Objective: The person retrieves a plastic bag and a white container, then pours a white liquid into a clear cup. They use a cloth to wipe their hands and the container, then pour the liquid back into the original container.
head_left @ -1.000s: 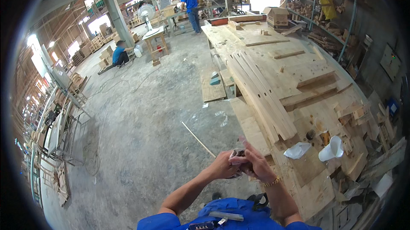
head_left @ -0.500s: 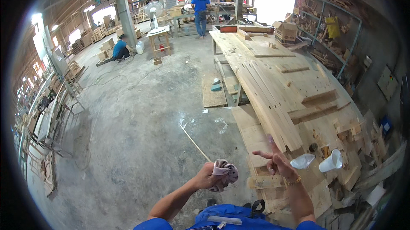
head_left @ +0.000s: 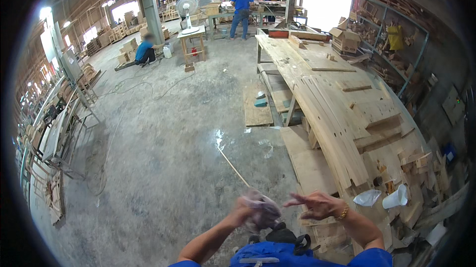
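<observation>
My left hand (head_left: 241,211) is closed around a crumpled pale pinkish rag (head_left: 266,212), both blurred by motion. A thin light stick (head_left: 233,165) runs from beside the rag toward a wet-looking patch on the floor. Whether the stick is held or lies on the floor, I cannot tell. To the right of the rag, my right hand (head_left: 317,205) has its fingers stretched out toward it, holding nothing; a gold-coloured bracelet (head_left: 344,211) is on that wrist. Long wooden strips (head_left: 329,128) lie side by side on the bench beyond my right hand.
The wooden workbench (head_left: 310,51) stretches away on the right. On it are a clear plastic bag (head_left: 367,197), a white cup (head_left: 395,196) and wood offcuts. A cardboard box (head_left: 345,40) stands at its far end. Co-workers, a fan (head_left: 187,9) and a post are farther off.
My right hand has dropped lower and moved closer to the rag, turning its fingers leftward. The rag has shifted slightly down. The view has swung a little left.
</observation>
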### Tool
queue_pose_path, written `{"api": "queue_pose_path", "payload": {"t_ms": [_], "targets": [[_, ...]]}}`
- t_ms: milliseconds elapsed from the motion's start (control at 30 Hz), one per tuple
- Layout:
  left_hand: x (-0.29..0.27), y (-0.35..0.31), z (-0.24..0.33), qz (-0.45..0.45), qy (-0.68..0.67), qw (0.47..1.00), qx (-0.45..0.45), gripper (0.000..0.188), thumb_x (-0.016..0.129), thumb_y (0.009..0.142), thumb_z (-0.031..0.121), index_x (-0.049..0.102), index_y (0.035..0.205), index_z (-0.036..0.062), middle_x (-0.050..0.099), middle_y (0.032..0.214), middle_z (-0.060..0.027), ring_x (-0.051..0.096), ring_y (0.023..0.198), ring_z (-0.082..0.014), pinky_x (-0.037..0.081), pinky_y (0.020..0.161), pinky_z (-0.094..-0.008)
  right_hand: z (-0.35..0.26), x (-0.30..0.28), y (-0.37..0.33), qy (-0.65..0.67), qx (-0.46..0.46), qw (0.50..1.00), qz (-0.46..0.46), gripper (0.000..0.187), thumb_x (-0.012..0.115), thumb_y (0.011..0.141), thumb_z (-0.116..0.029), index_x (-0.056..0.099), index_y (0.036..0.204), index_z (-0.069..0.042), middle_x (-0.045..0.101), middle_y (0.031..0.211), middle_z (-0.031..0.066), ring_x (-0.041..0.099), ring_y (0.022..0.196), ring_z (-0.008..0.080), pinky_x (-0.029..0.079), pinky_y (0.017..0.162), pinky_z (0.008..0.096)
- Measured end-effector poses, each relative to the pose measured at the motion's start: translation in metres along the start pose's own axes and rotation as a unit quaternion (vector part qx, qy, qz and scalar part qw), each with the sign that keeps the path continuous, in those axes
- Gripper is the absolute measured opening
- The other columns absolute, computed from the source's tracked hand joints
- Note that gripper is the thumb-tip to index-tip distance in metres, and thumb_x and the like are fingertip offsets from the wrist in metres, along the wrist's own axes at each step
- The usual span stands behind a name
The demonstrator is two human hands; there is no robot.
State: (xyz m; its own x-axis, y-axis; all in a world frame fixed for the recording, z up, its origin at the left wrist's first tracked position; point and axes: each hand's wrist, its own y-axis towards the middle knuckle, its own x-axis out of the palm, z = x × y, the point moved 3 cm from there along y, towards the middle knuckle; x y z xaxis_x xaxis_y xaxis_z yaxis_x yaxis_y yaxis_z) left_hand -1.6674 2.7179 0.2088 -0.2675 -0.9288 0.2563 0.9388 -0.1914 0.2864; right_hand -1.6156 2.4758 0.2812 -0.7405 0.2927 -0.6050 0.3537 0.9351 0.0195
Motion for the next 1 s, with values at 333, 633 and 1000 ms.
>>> {"api": "queue_pose_path", "payload": {"t_ms": [333, 633, 1000], "targets": [[-0.014, 0.158, 0.005, 0.271, -0.432, 0.860, 0.003, 0.025, 0.048, 0.091, 0.024, 0.051, 0.108, 0.0046, 0.059, 0.099, -0.0097, 0.059, 0.091, -0.0202, 0.048, 0.080, -0.0343, 0.140, 0.010, 0.103, 0.368, -0.111, 0.859, 0.337, 0.078, 0.065, 0.080, -0.034, 0.024, 0.139, -0.002, 0.038, 0.137, 0.0115, 0.041, 0.122, 0.0224, 0.042, 0.090, 0.0328], [-0.055, 0.248, -0.040, 0.128, 0.168, 0.975, 0.062, 0.024, 0.047, 0.092, 0.015, 0.056, 0.103, -0.0034, 0.059, 0.098, -0.0044, 0.054, 0.090, -0.0122, 0.044, 0.078, -0.0272, 0.132, -0.105, 0.196, 0.233, -0.145, 0.786, 0.553, 0.056, 0.067, 0.079, -0.019, 0.043, 0.124, 0.004, 0.047, 0.128, 0.0126, 0.051, 0.107, 0.0181, 0.044, 0.087, 0.0283], [-0.111, 0.313, -0.070, -0.134, -0.137, 0.974, -0.117, 0.052, 0.051, 0.089, 0.026, 0.036, 0.133, 0.0016, 0.044, 0.130, -0.0112, 0.041, 0.118, -0.0206, 0.029, 0.101, -0.0336, 0.218, -0.166, 0.232, 0.157, 0.007, 0.659, 0.736, 0.023, 0.057, 0.086, -0.016, 0.058, 0.097, 0.004, 0.062, 0.089, 0.0091, 0.058, 0.073, 0.0132, 0.047, 0.062, 0.0276]]}}
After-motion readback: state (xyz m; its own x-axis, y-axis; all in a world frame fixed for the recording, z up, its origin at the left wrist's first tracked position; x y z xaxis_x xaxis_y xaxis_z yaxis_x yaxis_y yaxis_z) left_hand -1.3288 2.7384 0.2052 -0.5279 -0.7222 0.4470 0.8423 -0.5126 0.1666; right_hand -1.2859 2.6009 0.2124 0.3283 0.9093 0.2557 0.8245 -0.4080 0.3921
